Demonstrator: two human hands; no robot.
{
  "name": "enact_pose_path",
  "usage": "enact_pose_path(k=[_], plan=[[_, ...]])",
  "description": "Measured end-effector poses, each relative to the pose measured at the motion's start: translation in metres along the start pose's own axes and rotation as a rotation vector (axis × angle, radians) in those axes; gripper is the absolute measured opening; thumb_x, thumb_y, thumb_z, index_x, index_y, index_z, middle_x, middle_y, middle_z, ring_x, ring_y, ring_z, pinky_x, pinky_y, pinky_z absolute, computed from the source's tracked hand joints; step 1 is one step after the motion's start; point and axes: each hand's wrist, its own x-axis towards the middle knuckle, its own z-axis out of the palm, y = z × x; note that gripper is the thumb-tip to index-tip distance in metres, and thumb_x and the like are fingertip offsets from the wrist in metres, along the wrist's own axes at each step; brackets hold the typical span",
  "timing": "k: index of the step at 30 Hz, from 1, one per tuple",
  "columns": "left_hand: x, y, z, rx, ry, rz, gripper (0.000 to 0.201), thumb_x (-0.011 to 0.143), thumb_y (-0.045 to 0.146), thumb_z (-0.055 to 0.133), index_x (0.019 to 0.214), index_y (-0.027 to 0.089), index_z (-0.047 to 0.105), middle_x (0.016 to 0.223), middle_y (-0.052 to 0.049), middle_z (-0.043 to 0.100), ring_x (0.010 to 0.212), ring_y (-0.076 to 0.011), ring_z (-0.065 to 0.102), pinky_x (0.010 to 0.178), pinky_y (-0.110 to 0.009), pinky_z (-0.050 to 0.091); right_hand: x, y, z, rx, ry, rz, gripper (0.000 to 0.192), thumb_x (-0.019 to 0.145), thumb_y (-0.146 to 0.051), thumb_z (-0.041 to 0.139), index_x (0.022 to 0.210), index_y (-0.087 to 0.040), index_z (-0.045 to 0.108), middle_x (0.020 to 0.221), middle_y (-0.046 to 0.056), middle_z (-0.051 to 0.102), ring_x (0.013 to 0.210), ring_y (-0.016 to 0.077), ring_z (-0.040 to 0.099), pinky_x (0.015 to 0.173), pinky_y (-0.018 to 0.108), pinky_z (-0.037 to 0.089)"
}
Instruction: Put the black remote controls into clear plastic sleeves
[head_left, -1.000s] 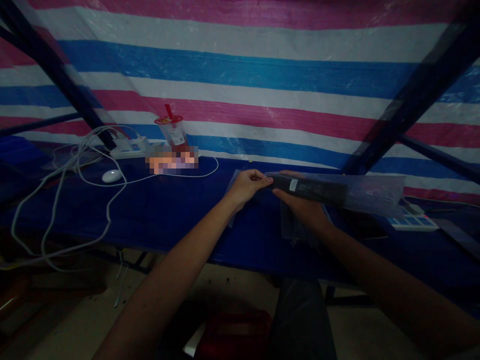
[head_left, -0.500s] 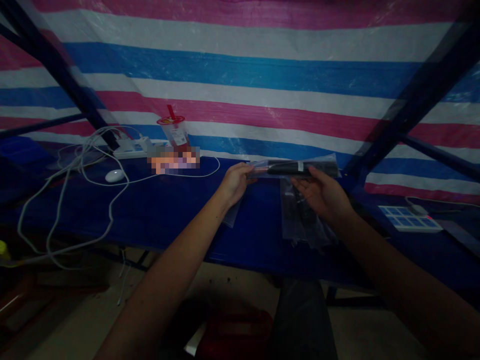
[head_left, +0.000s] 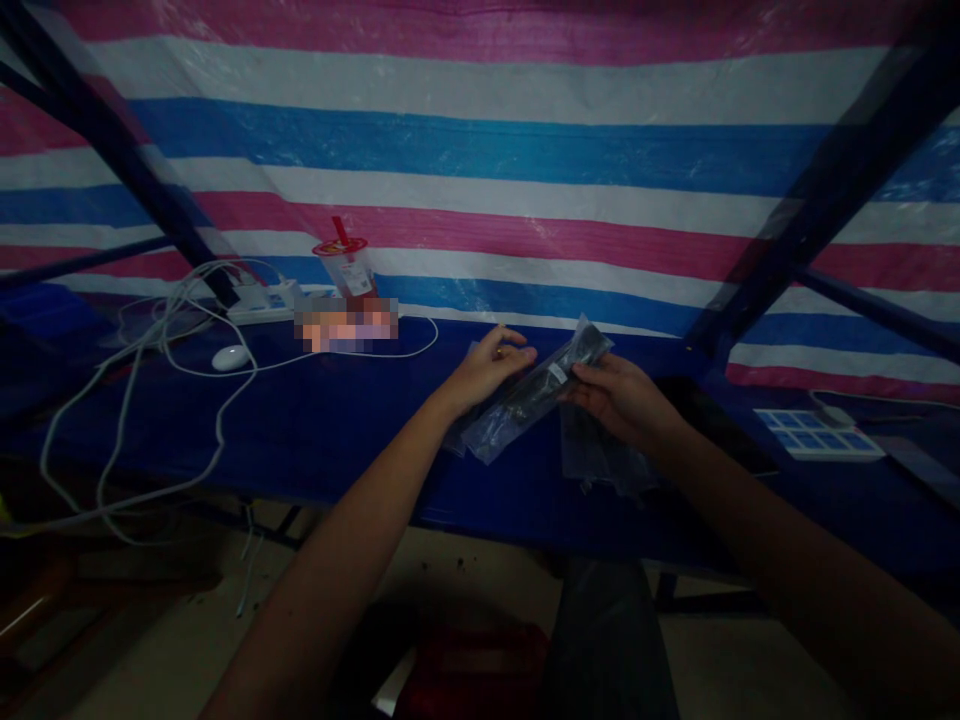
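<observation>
**Bagged black piece in both hands, mid-handling**

Here the table (head_left: 315, 430) is running wide and blue under everything, its near edge lying just below the hands, open cloth to the left. The sleeve (head_left: 536, 392), clear plastic with a dark long item inside, is tilting up to the right above the table. The right hand (head_left: 619, 400) is pinching its upper end; the left hand (head_left: 484, 372) is loosely curled, fingertips touching the sleeve's middle. Item looks already bagged; more bags (head_left: 600, 455) are lying beneath. Cables (head_left: 142, 400), mouse (head_left: 229, 357) and cup (head_left: 346, 262) are sitting well left.
</observation>
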Motion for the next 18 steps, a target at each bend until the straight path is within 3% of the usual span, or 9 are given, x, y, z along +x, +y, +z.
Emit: enact_pose_path(k=[2, 4, 7, 10, 14, 18], plan=[[-0.004, -0.003, 0.005, 0.066, -0.119, -0.012, 0.049, 0.071, 0.027, 0.084, 0.113, 0.023, 0.06, 0.083, -0.002, 0.068, 0.067, -0.0147, 0.062, 0.063, -0.026, 0.044, -0.003, 0.002, 0.005, -0.006, -0.071, 0.025, 0.023, 0.079, -0.025, 0.077, 0.1, -0.023, 0.069, 0.104, 0.006, 0.077, 0.096, 0.0246, 0.074, 0.093, 0.046, 0.062], [-0.005, -0.005, 0.005, 0.133, -0.139, -0.006, 0.06, 0.069, 0.024, 0.084, 0.122, 0.025, 0.057, 0.08, 0.001, 0.066, 0.062, -0.0134, 0.058, 0.063, -0.026, 0.042, -0.004, 0.003, 0.007, -0.024, -0.113, 0.052, 0.024, 0.08, -0.026, 0.075, 0.104, -0.023, 0.07, 0.11, 0.007, 0.076, 0.103, 0.025, 0.073, 0.1, 0.047, 0.058], [-0.004, -0.006, -0.002, 0.253, -0.066, 0.064, 0.061, 0.074, 0.021, 0.078, 0.129, 0.028, 0.054, 0.078, 0.003, 0.062, 0.063, -0.014, 0.056, 0.068, -0.029, 0.043, -0.001, 0.003, 0.001, -0.118, 0.04, 0.02, 0.038, 0.075, -0.024, 0.078, 0.112, -0.026, 0.069, 0.115, 0.006, 0.075, 0.102, 0.0246, 0.074, 0.103, 0.048, 0.056], [-0.004, -0.006, -0.008, 0.442, 0.066, 0.183, 0.05, 0.075, 0.017, 0.073, 0.122, 0.028, 0.061, 0.086, -0.002, 0.063, 0.078, -0.0208, 0.06, 0.082, -0.035, 0.044, 0.004, 0.001, -0.008, -0.278, 0.215, -0.112, 0.044, 0.073, -0.024, 0.078, 0.115, -0.027, 0.067, 0.113, 0.006, 0.075, 0.099, 0.0256, 0.073, 0.1, 0.05, 0.056], [-0.005, -0.013, -0.008, 0.621, 0.228, 0.194, 0.039, 0.067, 0.013, 0.075, 0.103, 0.024, 0.064, 0.085, -0.007, 0.062, 0.102, -0.0321, 0.059, 0.1, -0.043, 0.037, 0.005, -0.003, -0.016, -0.615, 0.202, -0.288, 0.024, 0.078, -0.025, 0.069, 0.102, -0.024, 0.072, 0.107, 0.007, 0.076, 0.104, 0.0267, 0.071, 0.101, 0.051, 0.053], [-0.005, -0.021, -0.004, 0.943, 0.251, 0.154, 0.037, 0.067, 0.016, 0.073, 0.101, 0.019, 0.061, 0.093, -0.013, 0.062, 0.117, -0.0403, 0.05, 0.108, -0.055, 0.03, 0.003, 0.0, -0.019, -0.979, 0.201, -0.392, 0.02, 0.081, -0.025, 0.063, 0.099, -0.025, 0.073, 0.106, 0.007, 0.074, 0.1, 0.028, 0.069, 0.098, 0.052, 0.052]])
